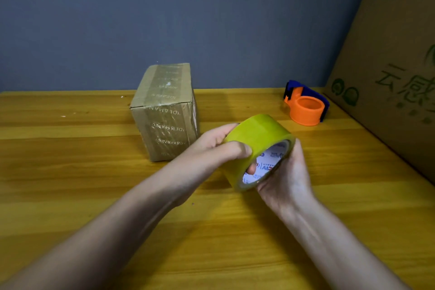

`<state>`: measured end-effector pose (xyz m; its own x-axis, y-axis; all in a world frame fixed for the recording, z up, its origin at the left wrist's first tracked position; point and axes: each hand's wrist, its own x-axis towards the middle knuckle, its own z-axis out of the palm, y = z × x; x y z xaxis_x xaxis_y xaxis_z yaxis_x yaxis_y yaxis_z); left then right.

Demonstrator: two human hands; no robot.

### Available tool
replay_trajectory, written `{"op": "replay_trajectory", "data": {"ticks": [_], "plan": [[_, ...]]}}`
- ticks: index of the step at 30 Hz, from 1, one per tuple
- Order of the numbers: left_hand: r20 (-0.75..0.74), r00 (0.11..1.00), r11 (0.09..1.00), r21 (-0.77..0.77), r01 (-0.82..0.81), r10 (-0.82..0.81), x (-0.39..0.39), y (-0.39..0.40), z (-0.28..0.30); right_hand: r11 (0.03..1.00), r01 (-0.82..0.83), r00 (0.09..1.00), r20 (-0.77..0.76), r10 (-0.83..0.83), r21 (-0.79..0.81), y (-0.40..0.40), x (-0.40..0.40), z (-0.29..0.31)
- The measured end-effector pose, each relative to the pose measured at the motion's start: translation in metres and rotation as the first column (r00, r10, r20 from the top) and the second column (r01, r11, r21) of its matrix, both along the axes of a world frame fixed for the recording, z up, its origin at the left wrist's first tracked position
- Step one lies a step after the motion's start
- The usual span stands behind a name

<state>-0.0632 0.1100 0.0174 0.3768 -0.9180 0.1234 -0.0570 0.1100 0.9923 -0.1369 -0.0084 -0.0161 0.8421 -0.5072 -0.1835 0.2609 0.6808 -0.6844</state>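
Head view: a grey-blue painted wall (211, 19) at the back, a honey-coloured wooden tabletop (70, 195) in front, and both bare forearms reaching in from the near edge.

Between the hands, lifted clear of the wood, is the yellow-green roll of packing tape (256, 134). It's wide and glossy, with a white printed cardboard core. The left hand (216, 146) grips it from its own right, thumb laid across the outer band and fingers wrapped round the far side. The right hand (287, 176) cups the near rim from beneath, fingers curling up behind the roll. A fingertip pokes into the core, and I can't tell whose it is.

The roll's axis is tilted, running from far-left down to near-right, so the open core looks back at the person and into the right palm.

Beyond the right hand, off to its right and well apart, the orange-and-blue plastic tape dispenser (306, 110) sits with its round orange hub pointing up. The right hand is the nearer one to it. To my eye, seating the roll there means turning that tilted core to line up with the hub.

Just past the left hand's knuckles stands a small taped brown cardboard box (164, 110). A big printed brown carton (388, 54) leans along the right edge.
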Motion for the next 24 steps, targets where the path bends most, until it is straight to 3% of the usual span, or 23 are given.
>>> {"op": "replay_trajectory", "data": {"ticks": [3, 6, 10, 13, 15, 17, 24], "plan": [[-0.012, 0.999, 0.999, 0.007, -0.048, 0.048, 0.003, -0.001, -0.004, 0.999, 0.02, 0.999, -0.039, -0.019, 0.037, -0.002, 0.002, -0.002], [-0.034, 0.999, 1.0, 0.009, 0.024, -0.024, 0.004, 0.0, -0.003, 0.999, -0.034, 0.998, -0.057, 0.035, 0.023, -0.004, 0.001, -0.002], [-0.165, 0.979, 0.992, -0.039, 0.117, -0.122, 0.004, 0.002, 0.0, 0.989, -0.135, 0.991, -0.014, 0.134, -0.061, -0.003, -0.006, 0.007], [-0.235, 0.965, 0.991, -0.091, 0.101, -0.12, 0.005, 0.001, 0.0, 0.974, -0.043, 0.998, 0.04, 0.053, -0.221, -0.005, -0.005, 0.007], [-0.251, 0.961, 0.991, -0.101, 0.092, -0.115, 0.004, -0.001, -0.001, 0.869, 0.082, 0.996, 0.073, -0.053, -0.487, -0.008, -0.004, 0.004], [-0.264, 0.96, 0.993, -0.104, 0.064, -0.09, 0.003, -0.003, -0.003, 0.691, 0.158, 0.987, 0.129, -0.095, -0.705, -0.009, -0.006, 0.001], [-0.309, 0.946, 0.992, -0.052, -0.118, 0.097, 0.002, -0.005, -0.005, 0.515, 0.145, 0.989, 0.139, -0.05, -0.845, -0.005, -0.008, -0.006]]}}
